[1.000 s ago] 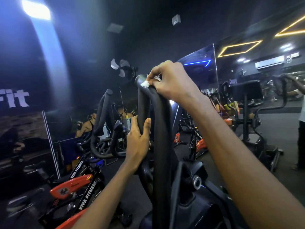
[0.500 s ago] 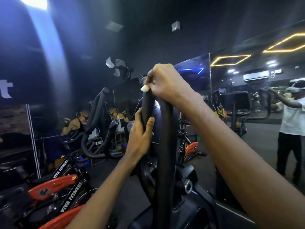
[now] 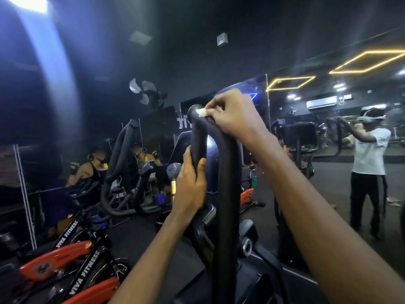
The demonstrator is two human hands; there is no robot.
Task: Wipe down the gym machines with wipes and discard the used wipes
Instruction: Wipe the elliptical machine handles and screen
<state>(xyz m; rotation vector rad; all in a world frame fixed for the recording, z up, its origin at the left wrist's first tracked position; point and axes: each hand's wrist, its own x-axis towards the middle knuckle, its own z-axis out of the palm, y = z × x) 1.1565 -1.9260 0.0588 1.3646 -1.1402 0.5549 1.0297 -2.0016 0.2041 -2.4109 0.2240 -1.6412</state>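
Head view, nearest first: the right forearm ran up from the lower right corner alongside the black foam-padded looped handle [image 3: 226, 183] of the exercise machine. Partway up the loop's farther tube, the left hand [image 3: 191, 187] was wrapped round the padding, thumb on the near side, steadying it. At the top bend, the right hand [image 3: 232, 115] pinched a small crumpled white wipe [image 3: 201, 112] against the foam, just beside the rounded end cap.

Across the last second very little had shifted. The left hand had kept its grip at the same height. The wipe had moved only slightly along the top bend, which read as a short rub on one spot, not a stroke down the tube. Most of what changed was the view, which had swung to the right.

As a judgement, the top end of the handle was being cleaned, the long padded tubes below probably had yet to be wiped, and the wipe was not ready to be discarded.

Farther off, orange-and-black exercise bikes [image 3: 54, 260] stood at the lower left, and a wall fan [image 3: 142, 91] hung above them. In the wall mirror [image 3: 291, 119] at the right edge, a person in a white T-shirt [image 3: 370, 154] had come fully into sight.
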